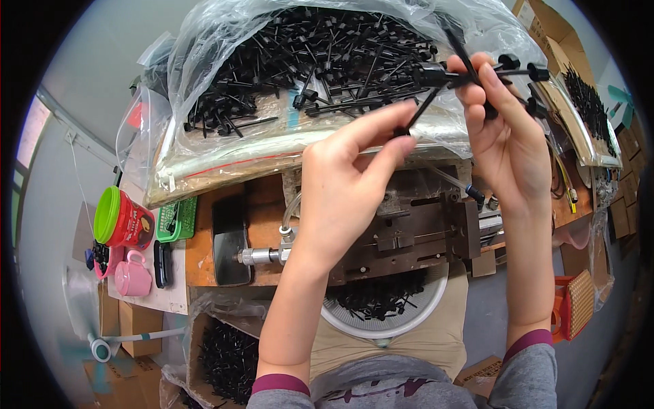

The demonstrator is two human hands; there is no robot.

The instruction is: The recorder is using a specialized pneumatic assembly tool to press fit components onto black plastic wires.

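Thumb and forefinger of the left hand [340, 184] are pinched together on one end of a slim black part [424, 110], its rod slanting up toward the right hand [509, 129]; that hand's fingers are curled, thumb pressed in, around a bunch [467, 61] of similar parts whose capped ends point several ways; whether the single part touches the bunch I cannot tell; a metal fixture [381, 242] sits nearer the body, a heap [327, 54] of black parts beyond; a light pinch near the end should spare the thin rod; the right grip wants only enough pressure to stop crossed rods slipping; drawing each along its own length would probably avoid snags.
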